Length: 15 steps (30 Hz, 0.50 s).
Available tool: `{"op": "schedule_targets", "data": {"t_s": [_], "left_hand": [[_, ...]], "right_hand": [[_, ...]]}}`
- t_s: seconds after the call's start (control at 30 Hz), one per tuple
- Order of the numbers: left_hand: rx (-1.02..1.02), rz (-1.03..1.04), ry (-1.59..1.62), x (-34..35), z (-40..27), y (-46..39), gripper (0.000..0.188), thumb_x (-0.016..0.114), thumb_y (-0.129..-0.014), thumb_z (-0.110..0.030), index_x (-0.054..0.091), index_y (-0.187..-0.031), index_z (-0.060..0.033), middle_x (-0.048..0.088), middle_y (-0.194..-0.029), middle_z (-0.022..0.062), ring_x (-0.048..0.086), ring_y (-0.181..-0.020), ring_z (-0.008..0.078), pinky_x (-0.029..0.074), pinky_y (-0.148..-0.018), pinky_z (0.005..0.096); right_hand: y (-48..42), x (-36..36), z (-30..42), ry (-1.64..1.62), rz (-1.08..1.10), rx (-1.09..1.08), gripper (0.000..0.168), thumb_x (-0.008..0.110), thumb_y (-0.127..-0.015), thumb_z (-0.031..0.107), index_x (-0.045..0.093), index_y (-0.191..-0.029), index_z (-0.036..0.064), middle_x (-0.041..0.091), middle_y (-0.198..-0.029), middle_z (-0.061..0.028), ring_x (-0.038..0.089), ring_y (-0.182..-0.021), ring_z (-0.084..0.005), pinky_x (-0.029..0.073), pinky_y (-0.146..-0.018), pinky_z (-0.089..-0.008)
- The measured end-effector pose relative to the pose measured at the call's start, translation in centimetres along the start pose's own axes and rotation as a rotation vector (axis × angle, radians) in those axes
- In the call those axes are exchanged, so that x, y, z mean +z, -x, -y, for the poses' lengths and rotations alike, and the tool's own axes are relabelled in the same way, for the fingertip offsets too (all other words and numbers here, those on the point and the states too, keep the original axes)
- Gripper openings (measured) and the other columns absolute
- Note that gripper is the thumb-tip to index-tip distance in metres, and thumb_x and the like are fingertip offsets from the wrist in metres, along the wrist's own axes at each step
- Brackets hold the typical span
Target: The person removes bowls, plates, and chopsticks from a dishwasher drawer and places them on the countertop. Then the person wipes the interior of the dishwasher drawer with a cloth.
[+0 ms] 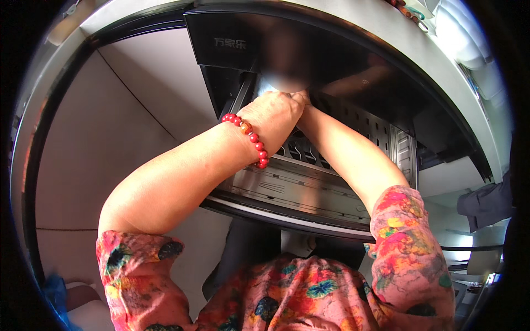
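Both arms reach into a pulled-out metal drawer of a black-fronted built-in cabinet. My left hand, with a red bead bracelet at the wrist, is curled over the drawer's far left part. Against it lies my right hand, its fingers mostly hidden behind the left. Just beyond the fingers is a bright, rounded patch, partly blurred; whether it is a thing being held or a reflection cannot be told. Bent wire racks and slotted metal walls show inside the drawer.
Above the cabinet runs a pale curved countertop edge. White stacked dishes stand at the upper right. Pale cabinet doors lie to the left, with a blue plastic bag at the lower left. Dark cloth hangs at the right.
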<state>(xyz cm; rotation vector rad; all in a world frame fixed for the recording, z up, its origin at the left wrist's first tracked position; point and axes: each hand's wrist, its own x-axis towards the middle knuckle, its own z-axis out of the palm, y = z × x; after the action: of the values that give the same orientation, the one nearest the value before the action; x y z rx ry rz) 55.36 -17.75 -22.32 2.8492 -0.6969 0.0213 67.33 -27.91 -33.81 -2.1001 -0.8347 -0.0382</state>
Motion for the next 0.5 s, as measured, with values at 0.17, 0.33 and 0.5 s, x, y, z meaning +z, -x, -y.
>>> {"op": "schedule_targets", "data": {"t_s": [0.17,0.33,0.5], "left_hand": [[-0.038,0.008,-0.206,-0.2,0.7,0.2,0.039,0.057,-0.066,0.010,0.051,-0.105,0.0073,0.049,-0.106,0.0254,0.057,-0.096,0.0347,0.051,-0.080,0.0348],[-0.169,0.131,-0.344,0.0,0.1,0.2,0.023,0.062,-0.067,0.003,0.063,-0.089,0.0077,0.053,-0.104,0.0221,0.057,-0.095,0.0309,0.051,-0.078,0.0335],[-0.001,0.407,-0.338,-1.1,-1.9,1.0,0.024,0.067,-0.062,-0.005,0.065,-0.084,0.0052,0.058,-0.093,0.0202,0.061,-0.089,0.0282,0.052,-0.064,0.0298]], "right_hand": [[-4.1,1.3,0.1,0.087,-0.076,0.042,0.022,0.047,-0.082,0.019,0.055,-0.097,0.005,0.059,-0.097,-0.0200,0.057,-0.089,-0.0332,0.044,-0.081,-0.0401],[-5.1,1.8,-0.1,0.083,-0.094,0.017,0.028,0.045,-0.084,0.020,0.051,-0.107,0.004,0.058,-0.100,-0.0228,0.055,-0.093,-0.0353,0.043,-0.084,-0.0405],[-3.4,2.0,0.7,0.020,-0.073,-0.082,0.034,0.042,-0.086,0.020,0.047,-0.116,0.004,0.056,-0.104,-0.0256,0.054,-0.097,-0.0374,0.042,-0.086,-0.0408]]}}
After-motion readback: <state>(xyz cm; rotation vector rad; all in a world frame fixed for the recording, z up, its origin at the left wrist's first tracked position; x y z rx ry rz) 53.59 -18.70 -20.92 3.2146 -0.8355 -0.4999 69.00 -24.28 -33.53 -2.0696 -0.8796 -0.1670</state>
